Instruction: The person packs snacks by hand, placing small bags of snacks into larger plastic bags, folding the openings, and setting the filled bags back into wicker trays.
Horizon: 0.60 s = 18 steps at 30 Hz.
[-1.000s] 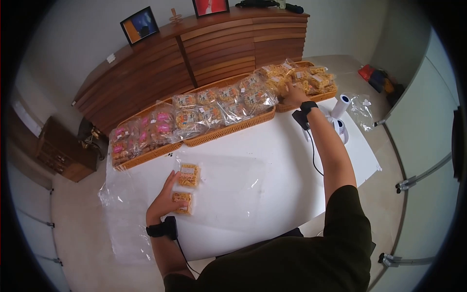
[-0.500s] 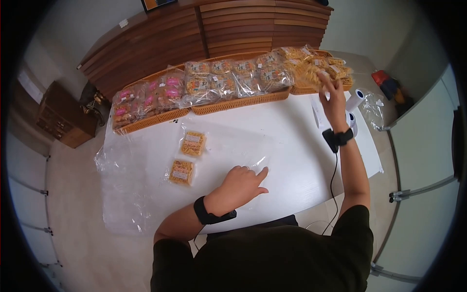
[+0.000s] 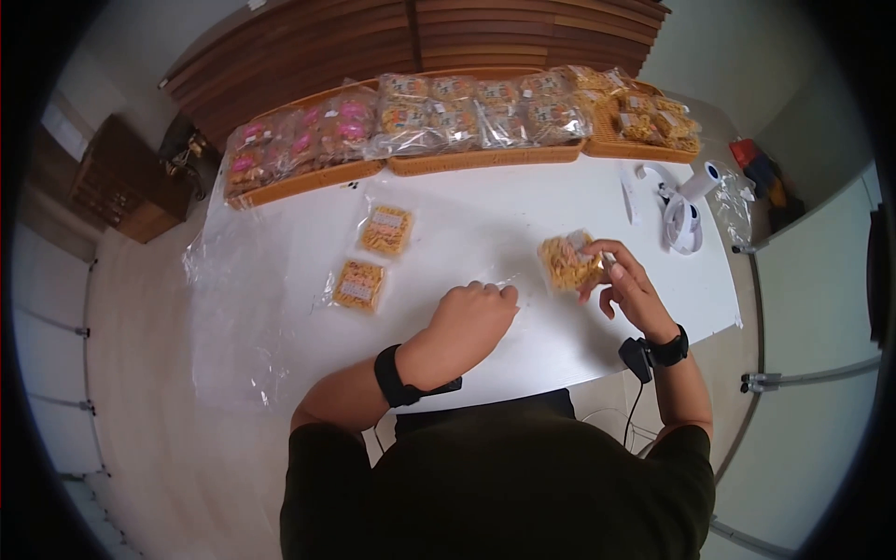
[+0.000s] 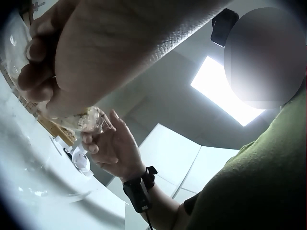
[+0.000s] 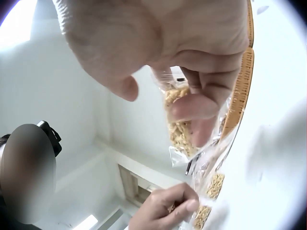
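My right hand (image 3: 635,289) holds a small clear packet of yellow, noodle-like snack (image 3: 566,261) above the right half of the white table. In the right wrist view the packet (image 5: 178,127) hangs between curled fingers, its label side partly hidden. The left hand (image 3: 462,327) is low over the table's middle, fingers curled against the thumb at the edge of a clear plastic bag (image 3: 439,247); the pinched part is mostly hidden. Two similar packets, the farther one (image 3: 386,230) and the nearer one (image 3: 358,285), lie left of that hand, label side up.
Wicker baskets line the back edge: pink-labelled packets in the left basket (image 3: 308,173), bagged packets in the middle basket (image 3: 485,163), yellow snack packets in the right basket (image 3: 644,149). A white label roll (image 3: 684,229) and a white handheld device (image 3: 700,181) stand at the right.
My right hand has come from the right basket toward the body with a packet. The left hand has left the two packets, moved right, and curled its fingers. The head view has tilted down.
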Motion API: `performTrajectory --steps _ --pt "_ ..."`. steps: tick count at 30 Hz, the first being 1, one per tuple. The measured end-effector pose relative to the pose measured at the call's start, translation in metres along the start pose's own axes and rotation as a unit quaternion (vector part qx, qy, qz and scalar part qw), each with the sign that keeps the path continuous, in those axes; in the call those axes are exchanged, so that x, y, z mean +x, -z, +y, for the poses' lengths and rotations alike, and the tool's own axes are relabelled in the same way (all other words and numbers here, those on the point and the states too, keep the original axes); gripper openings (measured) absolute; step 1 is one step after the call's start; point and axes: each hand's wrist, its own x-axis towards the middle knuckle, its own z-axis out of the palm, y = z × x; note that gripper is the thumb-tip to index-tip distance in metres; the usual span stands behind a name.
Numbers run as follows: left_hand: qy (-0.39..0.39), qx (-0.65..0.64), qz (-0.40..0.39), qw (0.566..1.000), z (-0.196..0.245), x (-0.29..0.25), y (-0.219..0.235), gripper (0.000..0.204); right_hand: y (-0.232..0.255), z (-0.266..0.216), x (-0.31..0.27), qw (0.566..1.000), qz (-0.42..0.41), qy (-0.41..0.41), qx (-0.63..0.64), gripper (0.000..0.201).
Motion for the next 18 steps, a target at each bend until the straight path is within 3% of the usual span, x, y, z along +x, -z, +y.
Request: performTrajectory --steps 1,3,4,8,11,18 --pt "0.014 0.010 0.007 1.000 0.000 0.000 0.002 0.015 -0.006 -0.004 0.002 1.000 -0.014 0.000 0.001 0.037" --pt "0.042 0.022 0.016 0.999 0.000 -0.002 0.007 0.010 -0.014 -0.009 0.006 0.980 -0.110 -0.149 -0.071 0.031" --pt "0.044 0.001 0.024 0.999 0.001 -0.003 0.008 0.008 -0.017 -0.008 0.010 0.971 -0.146 -0.176 -0.074 0.028" --pt "0.034 -0.074 0.075 0.994 0.002 -0.007 0.009 0.011 -0.044 0.003 0.030 0.970 -0.172 -0.163 -0.055 0.033" --pt "0.015 -0.119 0.069 0.990 0.000 -0.008 0.005 0.019 -0.054 0.014 0.052 0.969 -0.206 -0.129 -0.040 0.033" --pt "-0.011 -0.028 0.094 0.995 0.000 -0.013 0.003 0.021 -0.094 0.041 0.096 0.954 -0.297 -0.018 -0.018 0.033"
